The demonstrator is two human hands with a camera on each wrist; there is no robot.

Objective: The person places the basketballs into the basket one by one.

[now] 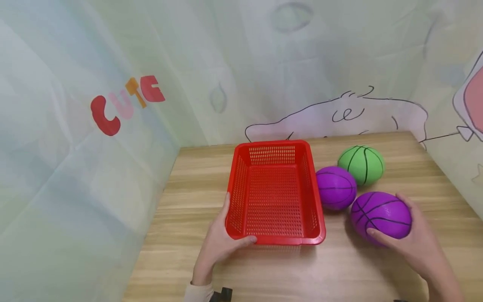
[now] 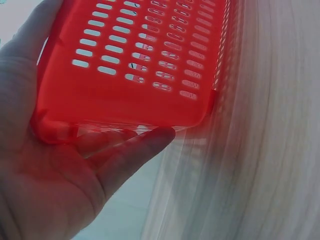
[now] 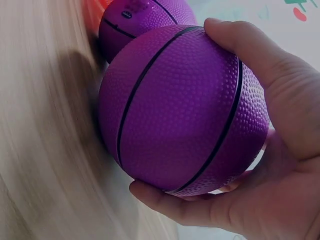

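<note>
A red plastic basket with slotted walls sits on the wooden table, its inside bare. My left hand grips its near left corner, thumb over the near rim and fingers along the left side; the left wrist view shows the slotted basket wall close up. To the right, my right hand holds a purple toy basketball with black lines, thumb and fingers spread round its pebbled surface. A second purple ball lies between that one and the basket, and a green ball is behind them.
The wood-grain table meets a pale printed curtain at the back and both sides. Red, pink and orange letters are on its left part, with a line-drawn figure behind the balls.
</note>
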